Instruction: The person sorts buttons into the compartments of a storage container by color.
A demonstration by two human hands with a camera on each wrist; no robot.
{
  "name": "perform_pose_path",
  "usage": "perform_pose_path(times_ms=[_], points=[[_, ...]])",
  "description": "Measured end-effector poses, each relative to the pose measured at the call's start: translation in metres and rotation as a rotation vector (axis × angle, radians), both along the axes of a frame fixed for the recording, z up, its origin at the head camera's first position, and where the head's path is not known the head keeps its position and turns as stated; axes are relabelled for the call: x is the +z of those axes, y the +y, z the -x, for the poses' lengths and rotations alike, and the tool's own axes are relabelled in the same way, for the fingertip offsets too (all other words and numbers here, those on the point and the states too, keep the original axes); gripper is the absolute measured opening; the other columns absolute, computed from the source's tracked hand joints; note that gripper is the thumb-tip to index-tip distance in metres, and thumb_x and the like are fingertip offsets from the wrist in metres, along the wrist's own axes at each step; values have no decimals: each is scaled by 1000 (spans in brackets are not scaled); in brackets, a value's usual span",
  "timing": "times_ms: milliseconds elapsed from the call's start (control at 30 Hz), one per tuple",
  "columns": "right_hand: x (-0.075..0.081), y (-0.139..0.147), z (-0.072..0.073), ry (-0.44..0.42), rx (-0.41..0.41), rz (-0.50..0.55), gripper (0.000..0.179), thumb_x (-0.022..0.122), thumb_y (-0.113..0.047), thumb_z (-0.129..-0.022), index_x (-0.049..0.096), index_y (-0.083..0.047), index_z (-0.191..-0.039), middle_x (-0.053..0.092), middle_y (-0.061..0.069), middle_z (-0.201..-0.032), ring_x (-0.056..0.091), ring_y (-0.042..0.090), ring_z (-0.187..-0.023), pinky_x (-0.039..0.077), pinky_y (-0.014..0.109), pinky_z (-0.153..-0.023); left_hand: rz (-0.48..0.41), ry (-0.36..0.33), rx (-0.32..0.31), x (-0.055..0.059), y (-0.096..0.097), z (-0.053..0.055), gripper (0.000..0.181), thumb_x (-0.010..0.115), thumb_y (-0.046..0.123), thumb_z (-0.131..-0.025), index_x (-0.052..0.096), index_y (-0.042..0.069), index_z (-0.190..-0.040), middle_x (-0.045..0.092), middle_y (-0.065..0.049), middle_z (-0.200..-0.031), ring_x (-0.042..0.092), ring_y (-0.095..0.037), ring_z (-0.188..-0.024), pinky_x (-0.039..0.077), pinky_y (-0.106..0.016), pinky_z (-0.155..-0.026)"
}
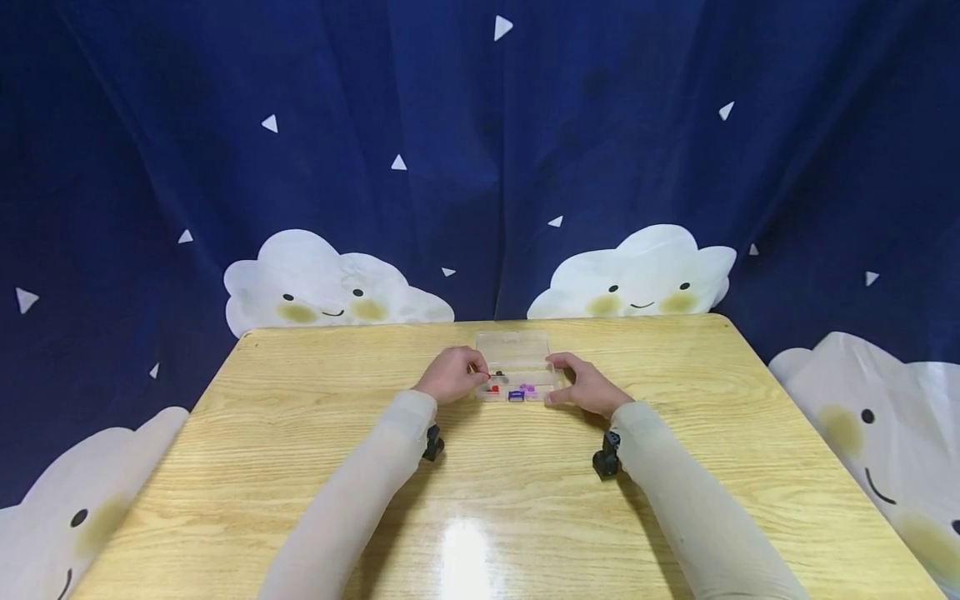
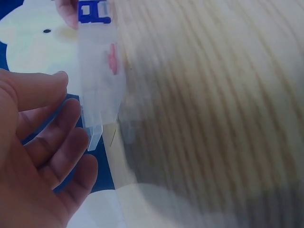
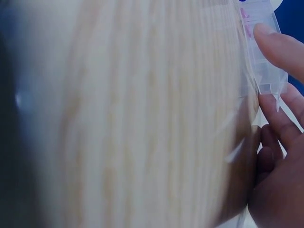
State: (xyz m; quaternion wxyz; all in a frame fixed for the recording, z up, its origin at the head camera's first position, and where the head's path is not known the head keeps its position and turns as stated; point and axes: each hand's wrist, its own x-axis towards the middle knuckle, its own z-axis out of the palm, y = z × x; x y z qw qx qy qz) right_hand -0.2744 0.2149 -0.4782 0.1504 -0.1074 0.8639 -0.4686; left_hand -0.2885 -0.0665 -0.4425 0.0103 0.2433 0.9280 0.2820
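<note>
A clear plastic compartment box [image 1: 517, 397] lies on the table with its lid [image 1: 513, 346] raised at the back. My right hand [image 1: 588, 390] grips the box's right end; in the right wrist view the thumb [image 3: 280, 50] is at the front wall and fingers are behind. At the left end, my left hand [image 1: 452, 375] pinches a small red piece [image 1: 489, 377], whose shape is too small to tell. Inside the box lie a red piece [image 1: 492, 389], a dark piece [image 1: 500, 374] and purple pieces [image 1: 528, 388]. A dark blue clasp [image 1: 517, 395] sits at the front.
The box is near the back edge of the wooden table [image 1: 480, 467]. Behind hangs a dark blue curtain [image 1: 450, 100] with white triangles and clouds. A black wrist camera is strapped at each wrist.
</note>
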Motion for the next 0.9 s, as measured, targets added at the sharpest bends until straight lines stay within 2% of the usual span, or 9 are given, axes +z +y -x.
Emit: perform_pose_path(times_ms=[200, 367, 600, 900], points=[[1, -2, 0, -5, -2, 8, 78, 80, -20, -83, 38, -11, -149, 36, 16, -156, 22, 39, -151, 18, 57, -123, 71, 30, 4, -2, 5, -1, 7, 69, 17, -89, 71, 16, -82, 70, 1, -90, 60, -14, -82, 51, -31, -79], [3, -3, 0, 0, -1, -3, 78, 80, -19, -83, 38, -11, -149, 35, 18, -157, 24, 40, -150, 19, 56, -123, 90, 50, 0, -2, 6, -3, 6, 69, 17, -88, 72, 17, -82, 70, 1, -89, 61, -16, -86, 52, -33, -83], [9, -3, -4, -1, -3, 5, 78, 78, -16, -84, 37, -7, -149, 35, 21, -156, 24, 42, -149, 18, 58, -123, 93, 60, 0, -3, 7, -4, 7, 70, 16, -87, 72, 17, -81, 69, 2, -89, 62, -18, -90, 52, -34, -85], [1, -3, 0, -15, -4, 14, 78, 80, -18, -83, 38, -11, -148, 35, 18, -156, 25, 39, -149, 19, 57, -123, 84, 46, -4, -2, 3, -6, 7, 68, 14, -89, 74, 15, -86, 70, 1, -92, 63, -19, -91, 53, -35, -85]])
